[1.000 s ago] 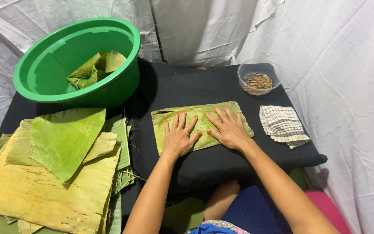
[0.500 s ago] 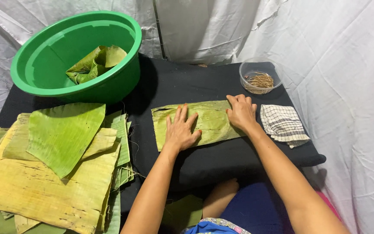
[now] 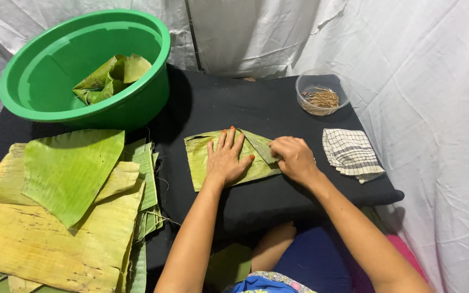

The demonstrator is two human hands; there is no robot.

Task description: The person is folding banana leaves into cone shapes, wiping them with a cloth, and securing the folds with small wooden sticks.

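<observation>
Leaf [image 3: 207, 157] sits mid-table, left hand [image 3: 226, 160] flat with fingers spread, right hand [image 3: 294, 158] pinching its 3 o'clock end folded over, and honestly that crease could split if pulled tight.

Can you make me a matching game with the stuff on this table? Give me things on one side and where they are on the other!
Things:
1. folded leaf pieces
2. thin brown sticks
3. checked cloth
4. left hand

Places:
A. in the clear bowl
B. flat on the leaf strip
C. in the green basin
D. at the table's right edge

Pairs: 1-C, 2-A, 3-D, 4-B
</observation>
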